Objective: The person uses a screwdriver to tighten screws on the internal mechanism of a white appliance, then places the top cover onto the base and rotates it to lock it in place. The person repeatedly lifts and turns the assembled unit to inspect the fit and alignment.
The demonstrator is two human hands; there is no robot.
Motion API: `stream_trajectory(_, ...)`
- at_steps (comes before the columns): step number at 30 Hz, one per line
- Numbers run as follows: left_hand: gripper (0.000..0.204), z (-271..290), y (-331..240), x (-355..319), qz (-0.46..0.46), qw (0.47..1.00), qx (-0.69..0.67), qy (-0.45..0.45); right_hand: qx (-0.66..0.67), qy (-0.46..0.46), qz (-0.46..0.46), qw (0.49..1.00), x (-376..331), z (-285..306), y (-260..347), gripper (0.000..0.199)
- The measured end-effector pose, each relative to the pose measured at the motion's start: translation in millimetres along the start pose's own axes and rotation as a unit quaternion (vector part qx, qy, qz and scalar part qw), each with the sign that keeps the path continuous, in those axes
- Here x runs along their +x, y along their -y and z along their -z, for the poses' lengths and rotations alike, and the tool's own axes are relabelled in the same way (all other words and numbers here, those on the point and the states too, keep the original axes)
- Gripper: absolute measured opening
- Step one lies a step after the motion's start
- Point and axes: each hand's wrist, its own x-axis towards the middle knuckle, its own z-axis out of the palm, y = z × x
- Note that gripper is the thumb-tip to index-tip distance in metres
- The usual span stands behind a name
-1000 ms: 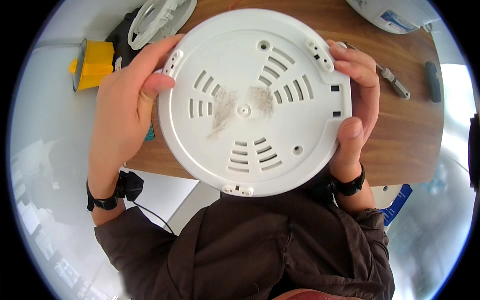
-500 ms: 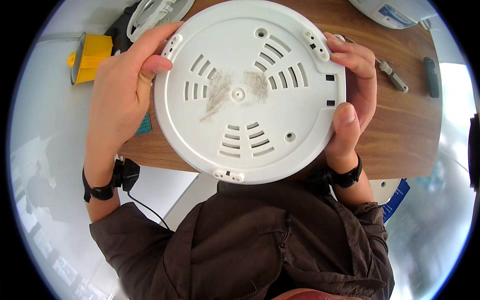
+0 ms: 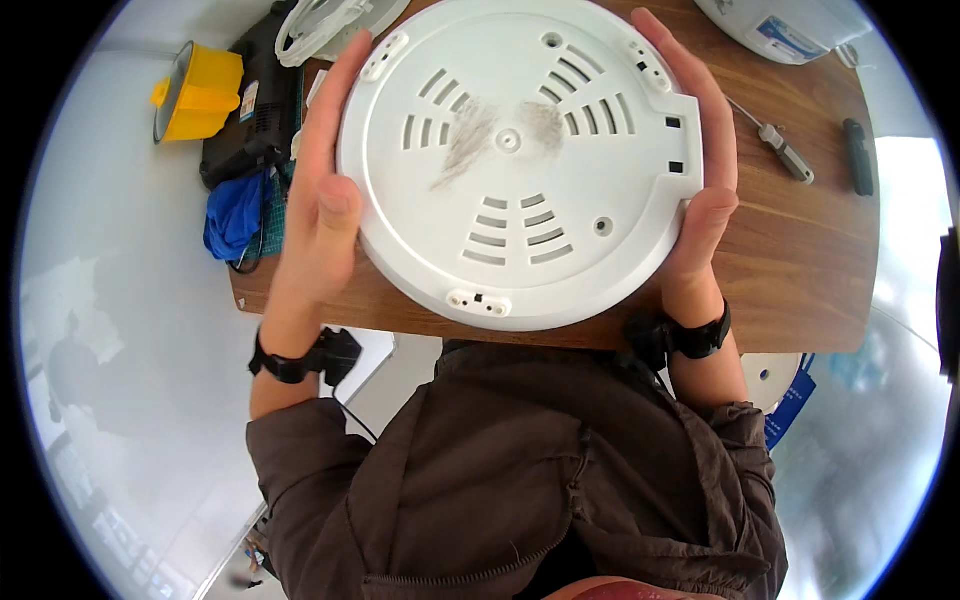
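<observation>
Between my hands is a round white plastic base cover (image 3: 560,235) with vent slots, screw holes, small feet and dark smudges around its middle. Its slotted face is turned up toward me. My left hand (image 3: 325,190) grips the left rim, thumb at the lower edge and fingers running up the side. On the opposite rim, beside two small square holes, my right hand (image 3: 708,160) holds on, its thumb near the lower right edge and fingers stretched along the side. Whatever lies under the cover is hidden.
A screwdriver (image 3: 786,153) and a dark grey tool (image 3: 858,157) lie on the wooden table (image 3: 800,260) at right. A white appliance body (image 3: 785,28) stands far right. At left are a yellow container (image 3: 203,95), a black case (image 3: 262,110), a blue cloth (image 3: 233,215) and another white part (image 3: 335,28).
The cover has shifted slightly right and away from me. My left hand has slid down the left rim and straightened its fingers; my right fingers now stretch along the side.
</observation>
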Motion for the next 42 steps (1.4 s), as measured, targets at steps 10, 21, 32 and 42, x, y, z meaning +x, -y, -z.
stream_trajectory(10, 0.084, -35.8, 12.7, -15.7, -0.011, 0.975, -0.180, -0.133, 0.058, -0.032, -0.042, 0.997, -10.3, -18.8, -3.1, 0.117)
stream_trajectory(21, 0.077, -39.1, 22.2, -9.9, -0.024, 0.963, -0.207, -0.173, 0.049, -0.012, 0.015, 0.999, -9.9, -8.8, -17.6, 0.125)
stream_trajectory(32, 0.087, -45.9, 14.0, -13.6, -0.001, 0.959, -0.207, -0.195, 0.018, -0.050, -0.046, 0.998, -11.4, -14.5, -4.3, 0.118)
stream_trajectory(42, 0.094, -43.9, 10.1, -14.1, 0.011, 0.962, -0.179, -0.207, 0.047, -0.059, -0.050, 0.996, -13.7, -12.8, -7.1, 0.117)
